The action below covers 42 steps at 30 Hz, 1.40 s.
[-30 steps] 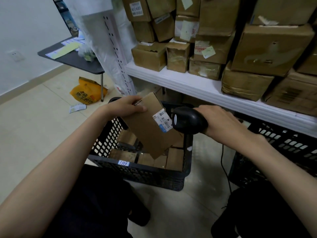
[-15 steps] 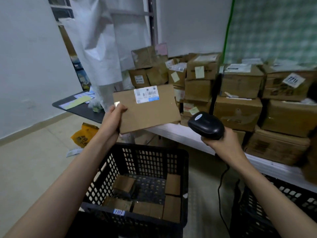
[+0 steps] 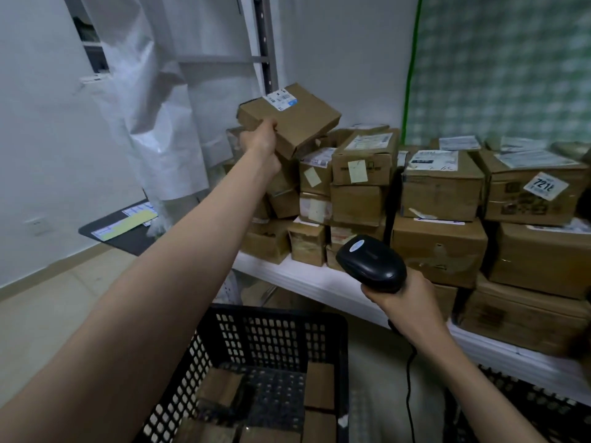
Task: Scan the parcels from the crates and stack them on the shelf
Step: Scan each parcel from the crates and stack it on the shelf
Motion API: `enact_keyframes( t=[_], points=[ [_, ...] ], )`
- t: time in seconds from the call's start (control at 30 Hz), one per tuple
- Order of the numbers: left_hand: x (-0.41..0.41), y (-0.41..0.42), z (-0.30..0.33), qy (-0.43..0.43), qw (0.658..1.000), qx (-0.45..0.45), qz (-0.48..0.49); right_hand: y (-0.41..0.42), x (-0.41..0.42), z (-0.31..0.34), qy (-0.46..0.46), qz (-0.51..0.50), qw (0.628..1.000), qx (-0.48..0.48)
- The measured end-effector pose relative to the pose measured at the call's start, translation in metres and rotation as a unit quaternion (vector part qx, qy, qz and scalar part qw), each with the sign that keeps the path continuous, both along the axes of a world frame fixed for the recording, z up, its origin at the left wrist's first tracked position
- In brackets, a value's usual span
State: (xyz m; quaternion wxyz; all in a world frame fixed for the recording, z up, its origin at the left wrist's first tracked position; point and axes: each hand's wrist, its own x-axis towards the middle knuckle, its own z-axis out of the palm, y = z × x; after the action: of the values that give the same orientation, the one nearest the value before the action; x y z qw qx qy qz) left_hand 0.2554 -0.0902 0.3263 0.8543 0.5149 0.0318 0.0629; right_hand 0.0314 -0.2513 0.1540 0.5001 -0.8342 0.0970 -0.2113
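My left hand grips a flat brown parcel with a white barcode label on top, held tilted just above the left end of the stacked parcels. Those boxes fill the white shelf in several layers. My right hand holds a black corded barcode scanner lower down, in front of the shelf edge. Below me stands a black plastic crate with several small brown parcels on its bottom.
A second black crate sits at the lower right under the shelf. White plastic sheeting hangs at the left beside a dark table with papers. A green checked cloth covers the wall behind the shelf. Beige floor lies to the left.
My left hand has lifted the parcel from over the crate up and forward to the top of the stack on the shelf. The scanner has dropped away from the parcel's label.
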Motion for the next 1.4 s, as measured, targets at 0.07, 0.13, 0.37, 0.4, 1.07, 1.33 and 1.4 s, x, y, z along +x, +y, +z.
enact_keyframes(
  t=[0.07, 0.13, 0.37, 0.4, 1.07, 1.33, 1.4],
  points=[
    [0.014, -0.018, 0.0, 0.021, 1.0, 0.006, -0.009, -0.003, 0.003, -0.002, 0.001, 0.005, 1.0, -0.003],
    [0.028, -0.033, -0.003, 0.033, 0.999, 0.008, -0.028, -0.007, 0.008, -0.005, 0.006, 0.008, 1.0, -0.017],
    [0.059, -0.039, -0.031, 0.046, 0.98, 0.187, -0.045, -0.013, 0.013, -0.013, 0.029, 0.001, 0.999, -0.038],
    [0.06, -0.032, -0.033, 0.053, 0.971, 0.229, -0.04, -0.011, 0.013, -0.014, 0.033, 0.003, 0.999, -0.043],
    [-0.052, 0.121, -0.293, 0.235, 0.767, 0.535, -0.267, 0.039, 0.027, -0.086, 0.272, 0.153, 0.927, -0.208],
    [-0.091, 0.063, -0.485, 0.289, 0.67, 0.596, -0.336, 0.033, 0.048, -0.135, 0.389, 0.178, 0.865, -0.263],
    [-0.1, 0.046, -0.517, 0.289, 0.635, 0.62, -0.359, 0.026, 0.051, -0.144, 0.404, 0.174, 0.859, -0.264]
  ],
)
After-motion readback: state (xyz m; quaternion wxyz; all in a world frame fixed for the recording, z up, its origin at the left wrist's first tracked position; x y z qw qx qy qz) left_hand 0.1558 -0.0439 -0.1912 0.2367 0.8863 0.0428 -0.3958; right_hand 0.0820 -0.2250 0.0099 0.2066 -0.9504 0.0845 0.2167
